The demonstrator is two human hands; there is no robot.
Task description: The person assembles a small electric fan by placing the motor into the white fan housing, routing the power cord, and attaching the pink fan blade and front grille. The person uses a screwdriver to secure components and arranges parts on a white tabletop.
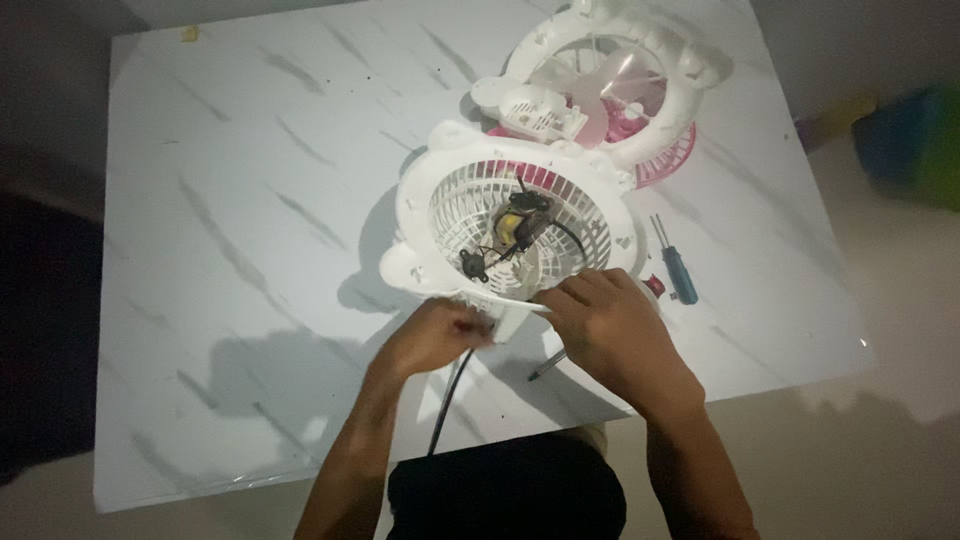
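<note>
Head view, looking down on a white marble-patterned surface (230, 200) that fills most of the frame. Centre of frame: a white fan housing (515, 225) with a round grille lies flat; a small motor (518, 228) with dark wires sits exposed in the middle of the grille. Left hand (435, 335), lower centre, is closed around the lower edge of the housing where its white base piece juts out. Right hand (610, 330), just right of it, has fingers curled on the same lower rim; whether it pinches anything small cannot be told. A black cable (447, 405) runs from under the left hand down toward the lower edge of the surface. A thin dark tool tip (547, 366) shows just below the right hand. Upper right of frame: a second fan assembly (625, 85), white ring with translucent blades over a pink grille, touching the first housing's upper edge. Right of centre: a blue-handled screwdriver (677, 265) lies on the surface, near a small red part (655, 285).
</note>
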